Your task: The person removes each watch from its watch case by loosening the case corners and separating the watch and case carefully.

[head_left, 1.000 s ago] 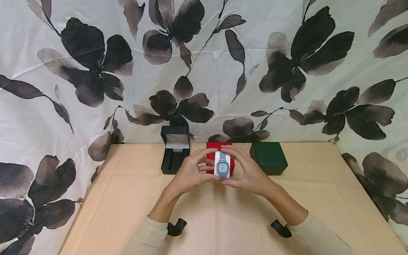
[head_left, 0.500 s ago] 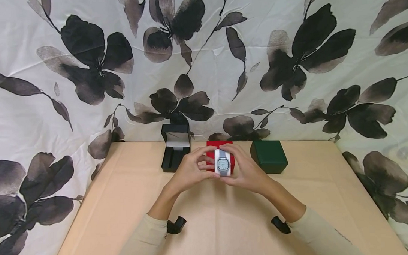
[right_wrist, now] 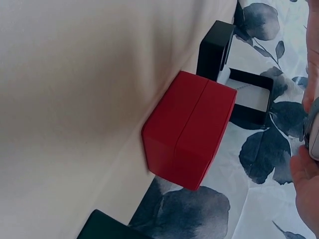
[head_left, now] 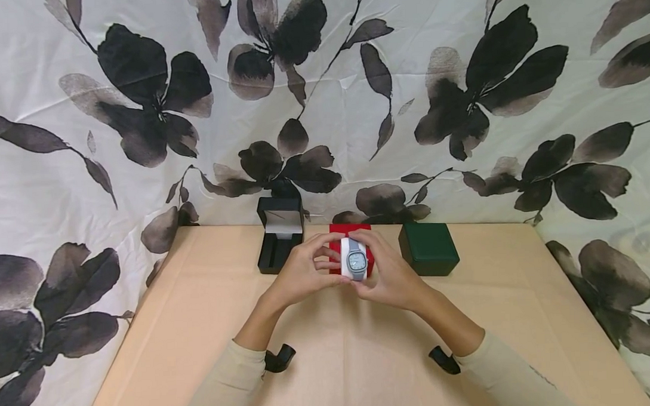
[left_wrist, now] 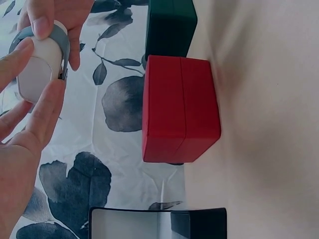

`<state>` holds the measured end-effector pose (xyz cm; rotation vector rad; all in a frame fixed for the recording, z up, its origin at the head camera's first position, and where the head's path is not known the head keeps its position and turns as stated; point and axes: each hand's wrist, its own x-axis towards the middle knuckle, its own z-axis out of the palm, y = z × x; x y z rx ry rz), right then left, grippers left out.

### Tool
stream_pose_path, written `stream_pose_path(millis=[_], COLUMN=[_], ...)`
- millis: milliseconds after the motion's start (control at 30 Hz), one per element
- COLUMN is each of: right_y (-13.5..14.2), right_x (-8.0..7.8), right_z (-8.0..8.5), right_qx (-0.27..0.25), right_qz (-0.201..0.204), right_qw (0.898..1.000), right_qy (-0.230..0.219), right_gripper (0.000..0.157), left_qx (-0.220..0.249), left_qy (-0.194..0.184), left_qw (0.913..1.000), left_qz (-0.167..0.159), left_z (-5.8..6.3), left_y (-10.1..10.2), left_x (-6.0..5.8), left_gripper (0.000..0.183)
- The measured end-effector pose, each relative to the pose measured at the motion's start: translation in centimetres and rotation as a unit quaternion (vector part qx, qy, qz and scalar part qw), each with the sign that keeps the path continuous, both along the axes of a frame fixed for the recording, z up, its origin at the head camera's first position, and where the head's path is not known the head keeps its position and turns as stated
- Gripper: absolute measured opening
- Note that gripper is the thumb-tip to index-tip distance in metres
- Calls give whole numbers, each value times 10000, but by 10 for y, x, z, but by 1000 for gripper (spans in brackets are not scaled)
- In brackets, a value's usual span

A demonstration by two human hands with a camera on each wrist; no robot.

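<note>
A wristwatch with a square-cornered light dial and a blue-grey strap is wrapped round a white cushion. Both hands hold it up above the table, in front of the red box. My left hand grips the cushion from the left with fingertips and thumb. From the right, my right hand pinches its top and bottom edges between fingers and thumb. In the left wrist view the cushion's pale end faces the camera. The right wrist view shows only part of the watch at its edge.
A closed red box stands behind the hands. To its left is an open black box with a pale lid lining, its lid raised. On the right sits a closed green box. A floral cloth hangs behind the table.
The watch and cushion have turned slightly, so the dial now faces a little more to the right. Both hands keep their hold in nearly the same place.
</note>
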<state>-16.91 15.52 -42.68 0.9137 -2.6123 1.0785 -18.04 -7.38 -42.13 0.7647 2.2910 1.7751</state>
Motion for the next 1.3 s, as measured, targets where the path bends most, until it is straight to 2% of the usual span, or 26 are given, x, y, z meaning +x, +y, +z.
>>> stream_pose_path(millis=[267, 567, 800, 1033, 1300], right_y=[7, 8, 8, 7, 5], right_x=[-4, -8, -9, -8, -5], right_z=[4, 13, 15, 16, 10], right_qx=[70, 384, 634, 600, 547], right_qz=[280, 476, 357, 218, 64], right_qw=[9994, 9980, 9973, 9977, 9981], right_qy=[-197, -154, -73, 238, 288], right_gripper=[91, 88, 87, 89, 92], left_qx=[-4, 189, 188, 138, 166], left_qy=[-69, -202, -174, -206, -133], left_qw=[9999, 9992, 9993, 9996, 9997], left_qz=[-116, -282, -278, -127, -119], left_z=[0, -1, 0, 0, -3], left_y=[0, -1, -1, -3, -3], left_x=[-2, -3, -4, -4, -5], left_gripper=[78, 78, 77, 77, 75])
